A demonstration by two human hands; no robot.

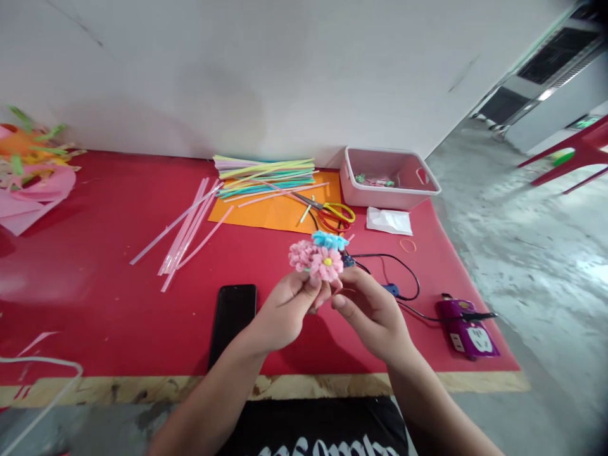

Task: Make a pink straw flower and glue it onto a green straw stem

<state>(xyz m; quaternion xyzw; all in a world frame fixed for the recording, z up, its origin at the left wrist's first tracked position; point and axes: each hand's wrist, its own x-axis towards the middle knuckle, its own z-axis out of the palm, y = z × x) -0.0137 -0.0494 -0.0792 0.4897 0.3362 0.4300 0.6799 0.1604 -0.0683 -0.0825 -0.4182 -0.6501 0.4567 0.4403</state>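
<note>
Above the red table, my left hand (pixel 289 310) is closed around the lower part of a small bunch of fuzzy flowers. Two pink flowers (pixel 327 263) and a blue flower (pixel 329 240) rise above the fingertips; the front pink one has a yellow centre. My right hand (pixel 375 310) is at the bunch's right side, fingers bent, thumb and fingertips near its base. Whether its fingers grip anything is hard to make out. Behind the flowers, scissors (pixel 337 214) with yellow and red handles rest on an orange sheet (pixel 266 214).
Fuzzy sticks (pixel 266 174) lie at the back, pink strips (pixel 187 231) to their left. A pink bin (pixel 389 193), white packet (pixel 389 221), black cable and purple power adapter (pixel 468 329) are right. A black phone (pixel 232 320) lies left of my hands; paper bouquets (pixel 35 183) stand far left.
</note>
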